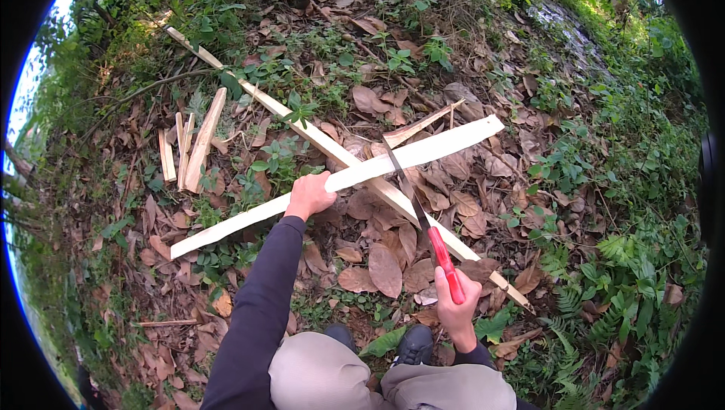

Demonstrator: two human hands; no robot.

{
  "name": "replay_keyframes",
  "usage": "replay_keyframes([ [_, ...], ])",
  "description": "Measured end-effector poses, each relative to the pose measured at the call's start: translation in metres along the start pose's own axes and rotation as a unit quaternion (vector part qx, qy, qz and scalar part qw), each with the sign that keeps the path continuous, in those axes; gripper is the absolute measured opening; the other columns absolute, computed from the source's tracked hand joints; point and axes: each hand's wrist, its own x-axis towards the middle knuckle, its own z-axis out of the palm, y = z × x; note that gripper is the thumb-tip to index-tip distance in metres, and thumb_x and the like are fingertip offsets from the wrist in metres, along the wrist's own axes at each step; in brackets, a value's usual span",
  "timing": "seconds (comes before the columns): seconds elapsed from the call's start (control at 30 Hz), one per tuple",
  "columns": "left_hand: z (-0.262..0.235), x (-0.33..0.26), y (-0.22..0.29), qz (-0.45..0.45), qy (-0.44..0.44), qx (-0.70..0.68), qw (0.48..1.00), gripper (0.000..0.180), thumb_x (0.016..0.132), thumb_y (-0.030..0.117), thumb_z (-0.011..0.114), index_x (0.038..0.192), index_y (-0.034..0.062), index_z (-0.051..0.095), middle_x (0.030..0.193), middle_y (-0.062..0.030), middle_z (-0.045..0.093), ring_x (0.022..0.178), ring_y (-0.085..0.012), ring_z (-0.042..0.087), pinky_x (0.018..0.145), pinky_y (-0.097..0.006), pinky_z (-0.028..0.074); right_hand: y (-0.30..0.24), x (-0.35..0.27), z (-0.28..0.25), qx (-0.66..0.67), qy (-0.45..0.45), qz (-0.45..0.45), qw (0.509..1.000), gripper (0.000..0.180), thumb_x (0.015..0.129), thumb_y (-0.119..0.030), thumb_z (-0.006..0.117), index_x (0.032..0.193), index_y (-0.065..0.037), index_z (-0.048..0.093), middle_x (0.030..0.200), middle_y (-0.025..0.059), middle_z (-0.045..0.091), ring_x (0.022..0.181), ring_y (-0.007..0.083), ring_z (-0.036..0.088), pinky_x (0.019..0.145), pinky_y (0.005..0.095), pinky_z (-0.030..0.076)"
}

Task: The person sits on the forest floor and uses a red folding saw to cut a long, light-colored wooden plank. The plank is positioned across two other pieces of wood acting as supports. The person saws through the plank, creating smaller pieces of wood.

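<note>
A pale wooden plank (445,143) lies crosswise over a longer wooden beam (302,127), and the two form an X on the leafy ground. My left hand (310,196) is closed round the plank, left of where the pieces cross. In my right hand (458,308) is the red handle of a hand saw (418,208). Its dark blade points away from me and reaches the plank just right of the crossing. Whether the teeth have cut into the wood, I cannot tell. Behind the plank, a short split piece of wood (420,124) rests on the leaves.
Several short wood pieces (202,142) lie at the left. A small offcut (510,289) sits by the beam's near end. Dry brown leaves (385,269) and low green plants (612,289) cover the ground. My shoes (414,345) show near the lower edge.
</note>
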Motion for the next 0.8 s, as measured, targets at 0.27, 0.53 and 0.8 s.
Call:
replay_keyframes([
  [0.27,0.000,-0.004,-0.010,-0.003,-0.031,-0.006,0.999,0.026,0.078,0.028,0.063,0.094,0.0077,0.067,0.091,-0.0222,0.072,0.091,-0.0420,0.069,0.085,-0.051,0.054,-0.012,-0.014,-0.011,-0.025,-0.008,-0.008,1.000,0.031,0.094,-0.014,0.071,0.068,-0.001,0.059,0.048,0.0005,0.044,0.044,0.0055,0.041,0.043,0.0304,0.031],
  [0.53,0.007,0.001,-0.013,0.003,0.031,-0.004,1.000,0.025,0.078,0.026,0.063,0.094,0.0077,0.064,0.087,-0.0225,0.071,0.087,-0.0435,0.068,0.081,-0.054,0.054,-0.005,0.025,0.007,-0.003,0.006,-0.029,1.000,0.035,0.094,-0.017,0.072,0.066,-0.002,0.057,0.049,0.0007,0.043,0.044,0.0075,0.037,0.044,0.0312,0.028],
  [0.8,0.007,-0.003,-0.015,0.024,0.047,0.064,0.996,0.027,0.073,0.025,0.065,0.095,0.0107,0.064,0.083,-0.0187,0.071,0.080,-0.0396,0.070,0.074,-0.050,0.056,0.000,-0.025,-0.007,-0.032,-0.024,-0.030,0.999,0.033,0.093,-0.018,0.072,0.068,-0.002,0.059,0.050,0.0030,0.049,0.043,0.0092,0.046,0.044,0.0297,0.035],
])
